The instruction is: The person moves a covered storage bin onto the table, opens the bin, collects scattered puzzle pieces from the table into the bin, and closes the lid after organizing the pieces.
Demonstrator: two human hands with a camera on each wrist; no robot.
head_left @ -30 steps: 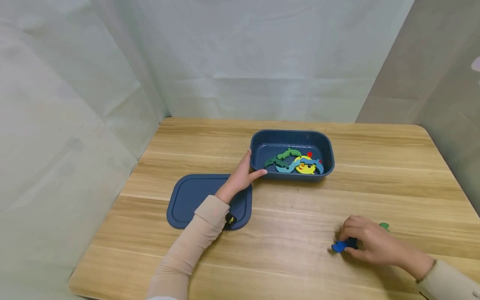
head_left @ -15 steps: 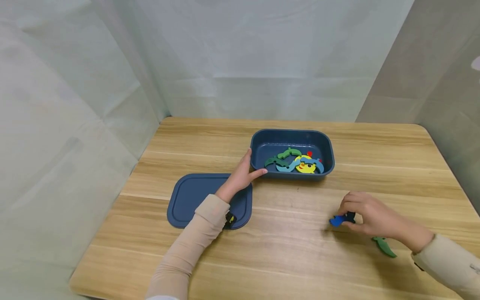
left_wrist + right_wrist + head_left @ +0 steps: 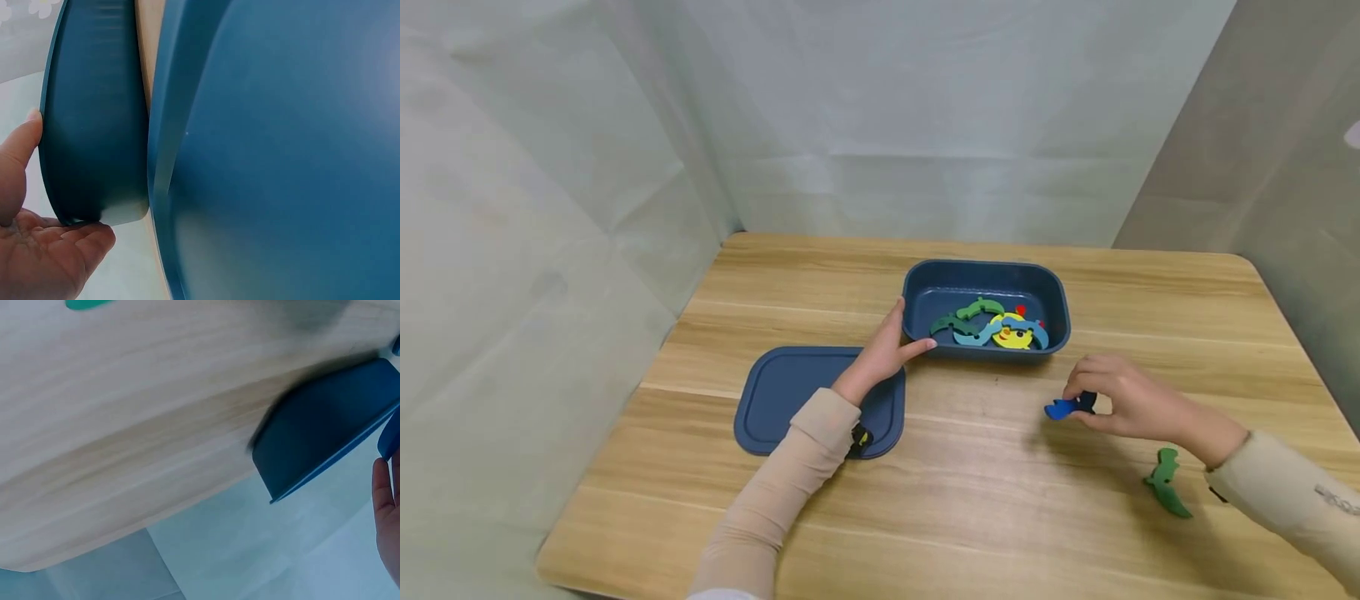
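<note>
A wooden bench (image 3: 820, 533) carried everything, with pale fabric sheeting hung behind and to both sides of it. A dark blue rectangular container (image 3: 985, 287) stood near the middle, its long axis running left to right, and inside lay a loose heap of flat puzzle pieces (image 3: 992, 325): green and teal curved ones, a yellow one and a small red one. The container's flat lid (image 3: 782, 392) lay on the bench just left of it and nearer the person, partly under the left forearm. A green curved piece (image 3: 1165, 483) lay alone on the bench near the right sleeve, its long axis running roughly toward and away from the person.

The left hand (image 3: 883, 350) rested against the container's near left corner, fingers fairly straight along the end wall and thumb laid along the front wall; the left wrist view showed a fingertip and the palm touching that wall without wrapping it.

The right hand (image 3: 1112, 392) was lifted above the bench, between the container and the green curved piece, with open bench between it and the container's near right corner. Its curled fingers pinched a blue puzzle piece (image 3: 1063, 408), a small flat bright blue shape with a darker part hidden under the fingertips. The visible end stuck out to the left, long axis about level and left to right. Its full outline could not be made out.
</note>
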